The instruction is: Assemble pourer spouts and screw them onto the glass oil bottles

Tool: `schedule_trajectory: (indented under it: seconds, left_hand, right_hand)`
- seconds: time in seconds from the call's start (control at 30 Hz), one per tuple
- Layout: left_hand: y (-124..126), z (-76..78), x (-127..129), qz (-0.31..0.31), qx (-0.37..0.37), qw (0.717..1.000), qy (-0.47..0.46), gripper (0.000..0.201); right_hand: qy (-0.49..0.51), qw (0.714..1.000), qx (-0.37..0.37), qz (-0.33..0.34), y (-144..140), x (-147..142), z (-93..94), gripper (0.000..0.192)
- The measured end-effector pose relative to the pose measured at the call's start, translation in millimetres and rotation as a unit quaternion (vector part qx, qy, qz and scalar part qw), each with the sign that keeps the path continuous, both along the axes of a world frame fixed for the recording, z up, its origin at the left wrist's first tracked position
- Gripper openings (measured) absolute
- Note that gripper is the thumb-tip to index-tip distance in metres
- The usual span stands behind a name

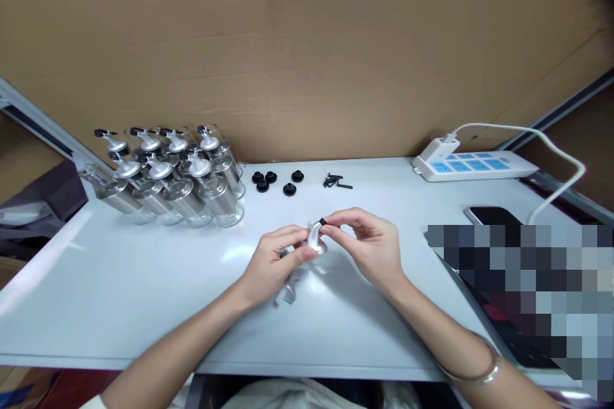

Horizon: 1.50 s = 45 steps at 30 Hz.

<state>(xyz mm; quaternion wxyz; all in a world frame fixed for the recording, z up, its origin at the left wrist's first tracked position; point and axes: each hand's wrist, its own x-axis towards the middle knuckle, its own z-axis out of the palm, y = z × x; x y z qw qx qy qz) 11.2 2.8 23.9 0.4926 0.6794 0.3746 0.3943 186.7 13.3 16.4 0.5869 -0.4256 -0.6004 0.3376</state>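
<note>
A silver bottle pour spout is held over the middle of the table, pinched by my left hand around its flared base. At the spout's upper end sits a small black cap, gripped between the thumb and forefinger of my right hand. Below my left hand, more silver spout parts lie on the table, partly covered by the fingers. Beyond the hands are several black rubber stoppers and a small heap of thin black pieces.
Several glass bottles with metal sleeves and spouts stand close together at the left. A white power strip with a plugged-in charger lies at the back right, its cable looping near a phone. Cardboard backs the white table.
</note>
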Motion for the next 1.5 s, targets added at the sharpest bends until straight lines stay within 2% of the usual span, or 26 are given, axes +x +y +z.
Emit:
schedule_trajectory:
  seconds: [0.27, 0.7, 0.8, 0.93, 1.07, 1.17, 1.27, 1.37, 1.5]
  left_hand:
    - [0.1, -2.7, 0.9, -0.003, -0.010, 1.000, -0.003, 0.030]
    - [-0.1, -4.1, 0.4, 0.002, 0.018, 1.000, 0.014, 0.037]
    - [0.0, -2.5, -0.3, 0.003, 0.022, 0.999, 0.025, 0.038]
    - [0.2, -0.8, -0.1, 0.007, 0.016, 1.000, 0.020, 0.036]
    - [1.3, -3.2, 0.3, 0.009, 0.004, 1.000, 0.023, 0.036]
    - [2.1, -4.9, 0.3, 0.012, -0.030, 0.999, 0.004, 0.037]
    - [2.7, -6.3, 0.3, -0.015, -0.107, 0.992, -0.059, 0.043]
    - [3.1, -8.1, 1.1, -0.053, -0.170, 0.975, -0.132, 0.048]
    - [3.3, -6.6, 4.1, -0.072, -0.244, 0.943, -0.213, 0.048]
  right_hand:
    - [-0.003, 1.000, -0.009, 0.008, 0.7, 1.5, -1.2, 0.002]
    - [0.002, 1.000, -0.007, 0.011, -0.1, 0.1, -1.0, 0.003]
    - [0.012, 0.999, -0.019, 0.038, -0.2, 1.2, 0.6, 0.010]
    - [0.052, 0.994, -0.058, 0.081, 3.1, 2.9, 3.6, 0.034]
    - [0.027, 0.986, -0.095, 0.132, 8.0, 4.1, 4.9, 0.033]
    - [0.029, 0.981, -0.113, 0.155, 8.9, 4.6, 6.1, 0.027]
    - [0.046, 0.976, -0.126, 0.172, 8.3, 5.1, 7.8, 0.025]
    - [0.067, 0.970, -0.138, 0.187, 8.0, 6.0, 7.7, 0.024]
    - [0.107, 0.961, -0.156, 0.200, 8.2, 7.7, 4.6, 0.023]
